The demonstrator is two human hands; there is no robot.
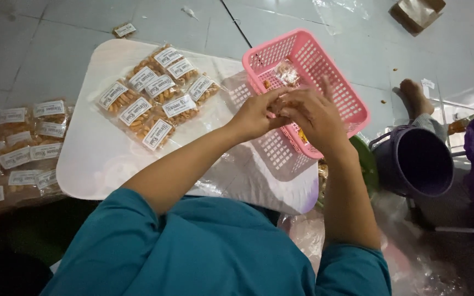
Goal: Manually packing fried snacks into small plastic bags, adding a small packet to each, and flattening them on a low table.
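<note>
Teal sleeves (204,257) fill the bottom of the frame, both forearms running up to centre. Left hand (256,115) and right hand (314,118) meet at the near rim of the pink basket (333,82), fingertips (281,107) pinched narrow together on something small; what exactly, cannot tell, the fingers hide it. One clear snack packet (287,72) lies inside the basket, just above the hands. Basket sits tilted on the right edge of the white tray table (91,159). Finished labelled snack packets (157,96) lie bunched upper left on the table; more packets (20,151) stacked at the far left edge. Purple bucket (421,161) right, another person's bare foot (415,96) above it. Judgement: keep the pinch close over the basket, work with fingertips only, so nothing drops on the tiled floor (45,44).
</note>
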